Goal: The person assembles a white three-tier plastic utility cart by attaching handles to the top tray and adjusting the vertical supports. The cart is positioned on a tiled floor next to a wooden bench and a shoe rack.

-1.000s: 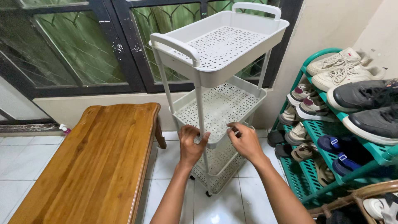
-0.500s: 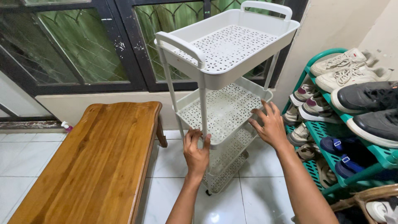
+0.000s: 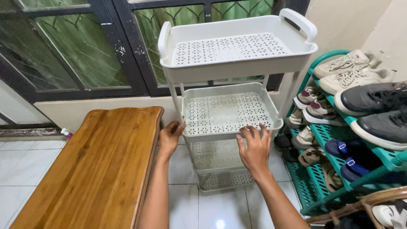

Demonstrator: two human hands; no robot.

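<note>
A white plastic three-tier cart [image 3: 237, 70] with perforated trays stands on the tiled floor in front of a dark-framed window. Its three trays are empty. My left hand [image 3: 171, 136] holds the left front corner of the middle tray [image 3: 229, 133], by the post. My right hand [image 3: 254, 148] rests with spread fingers over that tray's front rim, toward the right. The bottom tray [image 3: 220, 178] shows between my forearms.
A wooden bench [image 3: 93, 169] stands left of the cart. A green shoe rack [image 3: 339, 148] packed with sneakers and sandals stands close on the right. A woven basket rim [image 3: 373, 201] sits at the lower right. White floor tiles [image 3: 25, 169] lie around.
The cart has turned so its long side faces me. My left hand shifted from the front post to the middle tray's left corner, and my right hand moved from the right side to the front rim.
</note>
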